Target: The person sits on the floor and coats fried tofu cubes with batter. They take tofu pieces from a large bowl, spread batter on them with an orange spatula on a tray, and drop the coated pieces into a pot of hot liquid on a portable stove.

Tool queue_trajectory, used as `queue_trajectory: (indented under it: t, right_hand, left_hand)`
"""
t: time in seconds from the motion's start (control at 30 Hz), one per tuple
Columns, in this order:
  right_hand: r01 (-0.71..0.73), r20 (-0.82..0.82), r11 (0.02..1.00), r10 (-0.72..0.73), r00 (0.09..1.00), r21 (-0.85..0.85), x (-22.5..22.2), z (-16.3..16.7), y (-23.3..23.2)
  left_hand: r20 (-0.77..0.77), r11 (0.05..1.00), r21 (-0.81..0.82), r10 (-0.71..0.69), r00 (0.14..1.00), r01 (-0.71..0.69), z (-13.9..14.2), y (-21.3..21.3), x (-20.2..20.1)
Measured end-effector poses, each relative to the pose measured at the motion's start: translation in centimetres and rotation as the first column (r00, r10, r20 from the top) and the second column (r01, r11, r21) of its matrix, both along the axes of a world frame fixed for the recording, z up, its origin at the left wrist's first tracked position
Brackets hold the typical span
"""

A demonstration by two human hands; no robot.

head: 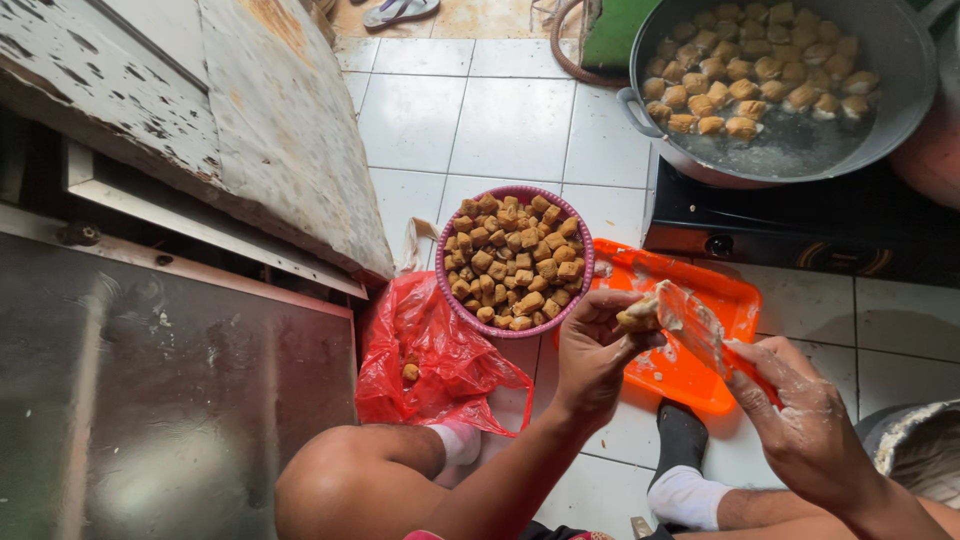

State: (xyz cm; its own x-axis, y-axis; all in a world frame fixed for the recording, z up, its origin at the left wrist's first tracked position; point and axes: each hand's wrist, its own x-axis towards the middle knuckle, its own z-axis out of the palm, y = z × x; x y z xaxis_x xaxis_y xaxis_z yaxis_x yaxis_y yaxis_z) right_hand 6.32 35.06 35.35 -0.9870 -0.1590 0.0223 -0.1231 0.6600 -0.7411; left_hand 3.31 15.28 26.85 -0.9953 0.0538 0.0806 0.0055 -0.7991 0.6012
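Left hand [597,345] is curled shut around a small golden-brown fried tofu cube [637,318], thumb and fingertips pinching it, paste smeared over the skin. Right hand [797,405] is closed on the handle of a paste-coated flat knife [692,325], and the blade tip is touching the tofu cube right where it's split. Both hands hover just above a flat orange plastic tray [700,385] lying on the white tiled floor [510,125].

Just left of the tray there's a round purple plastic basket [448,235] heaped with more fried tofu cubes, sitting partly on a crumpled red plastic bag [430,350]. Further up, a big grey metal wok [880,140] sits on a black gas stove [800,225], with tofu pieces floating in oil. A worn metal cabinet [150,380] fills the left side.
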Motion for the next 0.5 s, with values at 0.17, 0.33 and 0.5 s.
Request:
queue_trajectory:
  t: [0.17, 0.33, 0.5]
  right_hand:
    - [0.028, -0.010, 0.998, -0.028, 1.000, 0.058, 0.3, -0.4, 0.4]
    - [0.047, 0.090, 0.962, -0.073, 0.993, 0.268, -0.4, -1.6, 1.0]
    - [0.208, -0.012, 0.976, -0.208, 0.978, 0.071, -1.2, -3.1, 3.3]
  left_hand:
    - [-0.030, 0.984, -0.148, -0.106, 0.994, 0.100, -0.4, -0.7, -0.8]
    - [-0.145, 0.999, -0.051, -0.025, 0.989, 0.018, 1.1, -2.2, -0.4]
    - [-0.071, 0.999, -0.042, 0.031, 0.997, -0.034, -1.6, -0.6, -0.7]
